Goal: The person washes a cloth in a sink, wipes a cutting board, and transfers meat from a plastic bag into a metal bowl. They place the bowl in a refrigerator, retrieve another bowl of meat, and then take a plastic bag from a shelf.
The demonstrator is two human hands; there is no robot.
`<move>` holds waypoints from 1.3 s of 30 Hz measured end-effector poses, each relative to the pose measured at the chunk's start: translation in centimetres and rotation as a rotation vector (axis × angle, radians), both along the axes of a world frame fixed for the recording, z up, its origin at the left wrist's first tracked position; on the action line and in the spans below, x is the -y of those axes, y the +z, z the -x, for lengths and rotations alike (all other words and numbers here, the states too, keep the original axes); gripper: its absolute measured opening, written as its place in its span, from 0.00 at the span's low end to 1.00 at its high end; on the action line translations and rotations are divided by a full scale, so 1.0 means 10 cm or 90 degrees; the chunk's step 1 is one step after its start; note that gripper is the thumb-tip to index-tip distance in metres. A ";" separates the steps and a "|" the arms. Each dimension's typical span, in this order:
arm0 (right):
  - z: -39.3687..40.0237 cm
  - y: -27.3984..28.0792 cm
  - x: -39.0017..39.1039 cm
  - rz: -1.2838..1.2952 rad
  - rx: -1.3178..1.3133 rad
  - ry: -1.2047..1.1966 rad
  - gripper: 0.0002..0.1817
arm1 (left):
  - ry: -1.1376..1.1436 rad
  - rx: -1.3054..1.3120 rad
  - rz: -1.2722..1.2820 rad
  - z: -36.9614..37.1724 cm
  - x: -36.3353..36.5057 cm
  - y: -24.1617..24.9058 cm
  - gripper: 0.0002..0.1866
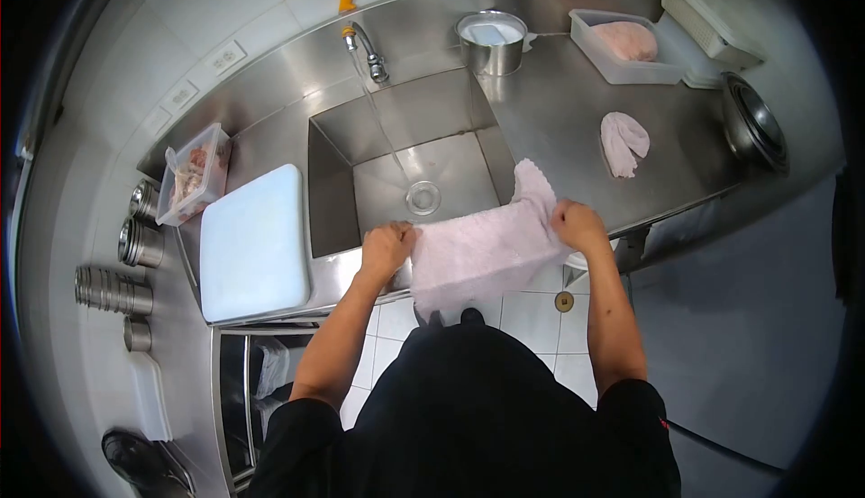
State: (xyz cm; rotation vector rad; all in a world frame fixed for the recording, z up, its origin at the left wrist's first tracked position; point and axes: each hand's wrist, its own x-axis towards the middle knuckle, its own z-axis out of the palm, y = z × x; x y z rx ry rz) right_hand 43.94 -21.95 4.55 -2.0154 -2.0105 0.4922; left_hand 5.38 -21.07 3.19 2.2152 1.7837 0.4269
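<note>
A pale pink cloth [478, 255] is stretched between my two hands over the front edge of the steel sink [347, 214]. My left hand [389, 248] is closed on its left upper corner. At its right side my right hand [577, 225] grips it, and a bunched end of the cloth sticks up beside that hand. Water runs from the tap [371, 58] down towards the drain [423, 197]. A second pink cloth [623, 143] lies folded on the counter to the right of the sink.
Left of the sink are a light blue board [254, 244], a plastic box of food [195, 174] and metal containers [114, 290]. Behind stands a steel pot [492, 58]. At the right are a white tray [624, 71] and metal bowls [753, 123].
</note>
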 end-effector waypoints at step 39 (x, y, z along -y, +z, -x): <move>-0.16 0.71 0.28 -0.114 -0.138 -0.080 0.14 | 0.070 0.213 0.128 0.34 0.30 0.83 0.15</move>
